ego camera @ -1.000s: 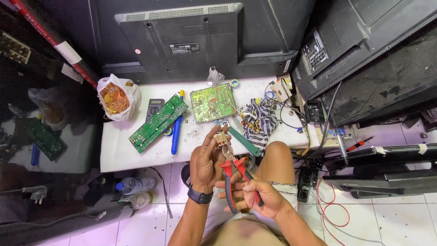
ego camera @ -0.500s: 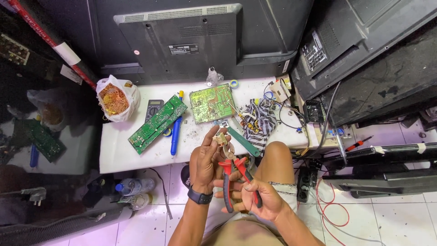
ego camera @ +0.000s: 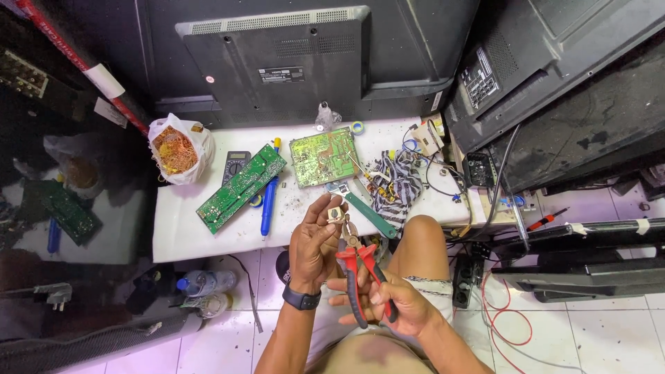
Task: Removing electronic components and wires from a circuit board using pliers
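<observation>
Two hands work together: the left hand (ego camera: 315, 242) pinches a small part (ego camera: 335, 213), the right hand (ego camera: 388, 305) grips red pliers (ego camera: 357, 266) touching it.

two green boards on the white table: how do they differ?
The long board is narrow and lies diagonally, at the left; the square board is wider, nearly square, paler yellow-green, and sits closer to the TV backs. A blue tool lies beside the long one; a wrench lies just below the square one. Both lie flat on the table, untouched by either hand.
</observation>
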